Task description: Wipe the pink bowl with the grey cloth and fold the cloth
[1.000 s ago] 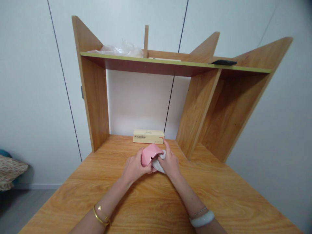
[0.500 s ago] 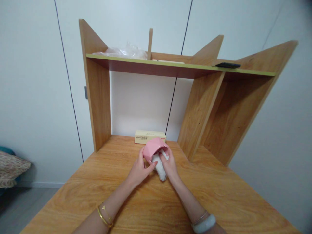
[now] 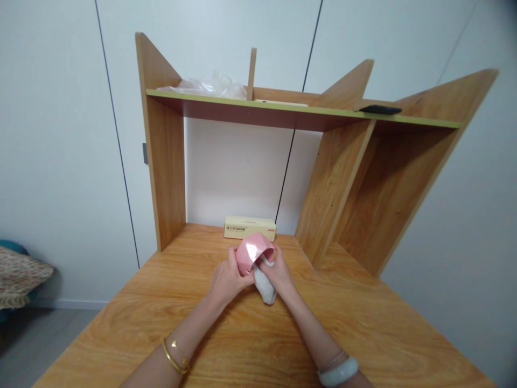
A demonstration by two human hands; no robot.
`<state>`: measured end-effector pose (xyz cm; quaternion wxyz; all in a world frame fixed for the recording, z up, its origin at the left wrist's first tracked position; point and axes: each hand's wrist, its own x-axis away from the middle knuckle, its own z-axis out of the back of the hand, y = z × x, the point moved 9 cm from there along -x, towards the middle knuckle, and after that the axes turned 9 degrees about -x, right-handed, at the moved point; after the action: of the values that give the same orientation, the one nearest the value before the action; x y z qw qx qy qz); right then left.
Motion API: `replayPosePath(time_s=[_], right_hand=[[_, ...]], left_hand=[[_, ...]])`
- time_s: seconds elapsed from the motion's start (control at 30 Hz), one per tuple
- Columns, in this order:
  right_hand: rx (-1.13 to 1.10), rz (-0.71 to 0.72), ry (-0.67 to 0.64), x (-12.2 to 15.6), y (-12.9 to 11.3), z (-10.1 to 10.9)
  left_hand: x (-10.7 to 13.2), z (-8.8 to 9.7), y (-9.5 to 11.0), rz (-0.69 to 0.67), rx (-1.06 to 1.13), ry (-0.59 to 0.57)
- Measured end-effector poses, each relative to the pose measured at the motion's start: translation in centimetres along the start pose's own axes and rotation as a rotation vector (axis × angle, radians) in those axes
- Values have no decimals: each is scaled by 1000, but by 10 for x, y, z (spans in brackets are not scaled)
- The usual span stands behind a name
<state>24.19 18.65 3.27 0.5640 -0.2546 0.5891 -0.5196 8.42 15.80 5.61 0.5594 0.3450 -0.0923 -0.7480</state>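
Note:
A glossy pink faceted bowl-like container (image 3: 251,251) is tilted on its side above the wooden desk, its opening facing right and toward me. My left hand (image 3: 231,276) grips it from the left, thumb along the lower rim. With my right hand (image 3: 278,271) I hold a white cloth (image 3: 264,285) at the opening; part of the cloth is inside and the rest hangs below. Some of my right fingers are hidden by the pink rim.
A cream cling-film-style box (image 3: 242,228) with printed characters stands behind my hands. Over the desk (image 3: 194,334) rises a wooden shelf unit (image 3: 166,172), bearing a clear plastic bag (image 3: 214,86) and a flat black object (image 3: 380,110). Patterned fabric (image 3: 22,275) shows at far left.
The pink container has turned in my left hand, so its opening faces more to the right. My right hand and the cloth have shifted slightly with it.

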Motion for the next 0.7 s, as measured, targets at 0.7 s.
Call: replayPosePath(time_s=[0.7], right_hand=[[-87, -66, 90, 0, 8, 7]], left_hand=[[1, -2, -3, 50, -151, -66]])
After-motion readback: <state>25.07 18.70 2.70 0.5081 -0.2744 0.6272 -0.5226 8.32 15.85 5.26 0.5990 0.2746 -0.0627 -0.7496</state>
